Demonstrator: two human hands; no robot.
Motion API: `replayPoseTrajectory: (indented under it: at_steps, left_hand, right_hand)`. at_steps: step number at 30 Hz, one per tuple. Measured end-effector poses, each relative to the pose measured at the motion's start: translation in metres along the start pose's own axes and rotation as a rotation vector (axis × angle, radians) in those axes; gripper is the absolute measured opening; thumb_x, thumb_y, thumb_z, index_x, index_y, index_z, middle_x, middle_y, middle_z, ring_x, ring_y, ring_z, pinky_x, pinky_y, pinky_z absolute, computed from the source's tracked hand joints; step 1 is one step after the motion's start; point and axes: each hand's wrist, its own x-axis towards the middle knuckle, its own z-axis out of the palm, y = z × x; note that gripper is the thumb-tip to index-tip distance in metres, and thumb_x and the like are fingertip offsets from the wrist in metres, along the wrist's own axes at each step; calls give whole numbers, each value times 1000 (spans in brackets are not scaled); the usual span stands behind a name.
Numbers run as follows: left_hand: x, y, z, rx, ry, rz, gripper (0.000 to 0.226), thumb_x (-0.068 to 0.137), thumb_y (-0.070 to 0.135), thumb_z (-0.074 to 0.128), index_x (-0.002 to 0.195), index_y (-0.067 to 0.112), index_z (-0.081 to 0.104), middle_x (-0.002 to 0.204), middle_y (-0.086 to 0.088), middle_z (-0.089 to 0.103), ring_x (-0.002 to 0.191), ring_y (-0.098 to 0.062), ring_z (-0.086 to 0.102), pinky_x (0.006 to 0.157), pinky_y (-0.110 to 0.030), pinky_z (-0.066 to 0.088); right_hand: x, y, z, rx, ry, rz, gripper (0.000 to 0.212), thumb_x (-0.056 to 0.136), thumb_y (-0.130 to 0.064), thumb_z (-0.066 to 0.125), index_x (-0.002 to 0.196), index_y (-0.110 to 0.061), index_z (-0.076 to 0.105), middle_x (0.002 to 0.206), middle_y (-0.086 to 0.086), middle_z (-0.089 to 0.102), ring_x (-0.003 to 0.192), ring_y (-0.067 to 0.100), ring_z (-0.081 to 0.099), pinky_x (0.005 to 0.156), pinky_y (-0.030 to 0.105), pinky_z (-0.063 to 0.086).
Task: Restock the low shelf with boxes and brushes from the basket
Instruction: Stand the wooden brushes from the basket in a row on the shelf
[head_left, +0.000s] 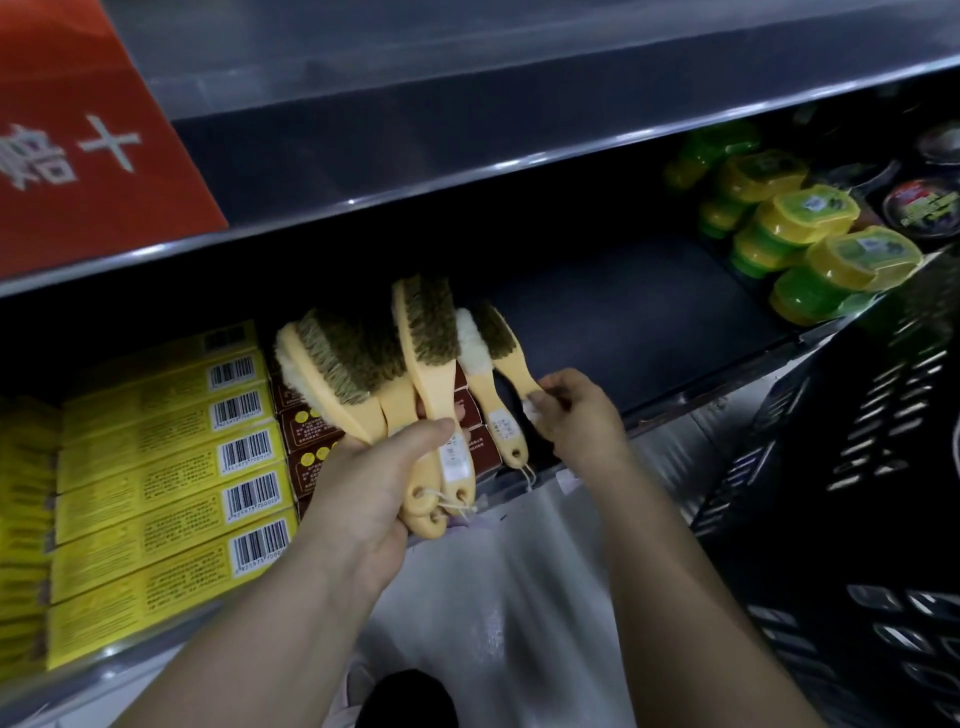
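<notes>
The left hand (363, 493) grips a bunch of brushes (358, 358) above the low shelf (649, 312). Fingers of the right hand (582, 421) pinch a single brush (511, 364) by its handle.

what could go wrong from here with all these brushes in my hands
1. The left hand grips a fanned bundle of brushes by the handle ends only; one may slip out.
2. The right hand merely pinches the single brush by its handle tip, so it might drop.
3. Swinging brush heads could knock the brown boxes behind them.
</notes>
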Motion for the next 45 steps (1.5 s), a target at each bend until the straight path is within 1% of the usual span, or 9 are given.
replayPoseTrajectory:
  at_steps: [9, 12, 18, 22, 25, 30, 34, 38, 45]
  left_hand:
    - [1, 1, 10, -37, 32, 9, 16, 70, 1, 74, 67, 16, 73, 66, -4, 73, 51, -20, 68, 46, -36, 53]
    - [0, 0, 15, -5, 26, 43, 23, 70, 7, 76, 60, 27, 74, 64, -1, 70, 60, -21, 60, 59, -33, 47]
    - [-5, -1, 24, -9, -18, 65, 6, 75, 14, 74, 77, 19, 72, 77, -6, 74, 65, -22, 66, 70, -43, 45]
    - [-4, 1, 24, -4, 11, 53, 9, 81, 26, 70, 75, 19, 71, 62, 4, 70, 54, -11, 65, 49, -26, 53]
    - [-4, 5, 21, 50, 5, 18, 13, 83, 35, 66, 82, 23, 70, 47, 7, 64, 43, -17, 62, 47, -37, 56]
    - [-7, 3, 23, 53, -94, -10, 22, 93, 24, 51, 96, 22, 73, 57, 7, 68, 42, -6, 59, 62, -38, 50]
    - [-7, 6, 24, 4, -180, -11, 29, 94, 13, 45, 112, 15, 67, 57, 8, 67, 40, -4, 58, 41, -24, 48]
    - [-8, 7, 22, 19, -229, -25, 22, 93, 15, 52, 110, 14, 65, 68, 3, 73, 50, -13, 67, 64, -59, 56]
    - [-8, 3, 24, -20, -222, -3, 12, 90, 9, 57, 96, 13, 66, 76, -4, 75, 61, -15, 71, 47, -29, 54]
  right_hand:
    - [-14, -4, -1, -334, 93, -110, 29, 95, -17, 48, 121, -17, 61, 118, 10, 52, 106, 27, 53, 88, 33, 47]
    - [-36, -17, -8, -84, 140, -169, 23, 96, -25, 49, 106, -18, 67, 106, 6, 59, 98, 20, 57, 79, 25, 44]
    - [-77, -36, -13, 447, -353, -65, 17, 84, -21, 68, 98, -13, 70, 90, 13, 72, 81, 25, 69, 77, 36, 56]
    - [-58, -20, -24, 462, -119, -46, 10, 92, -14, 55, 95, -15, 65, 80, 1, 71, 70, 10, 65, 66, 27, 53]
    - [-32, -3, -37, 176, 79, -9, 13, 98, -25, 45, 101, -19, 56, 86, 3, 66, 70, 11, 66, 65, 29, 55]
    - [-5, 8, -29, -86, 83, -35, 23, 98, -28, 44, 111, -13, 57, 94, 6, 64, 80, 21, 60, 67, 28, 42]
    - [3, 10, -17, -256, 62, -30, 26, 96, -28, 49, 111, -11, 62, 101, 12, 67, 96, 30, 60, 80, 34, 47]
    - [3, 12, -12, -339, 124, -58, 28, 95, -26, 51, 115, -10, 62, 109, 15, 66, 103, 33, 58, 87, 40, 48]
    - [-3, 9, -14, -251, 220, -71, 19, 92, -24, 56, 106, -12, 61, 110, 12, 58, 101, 31, 55, 88, 39, 46]
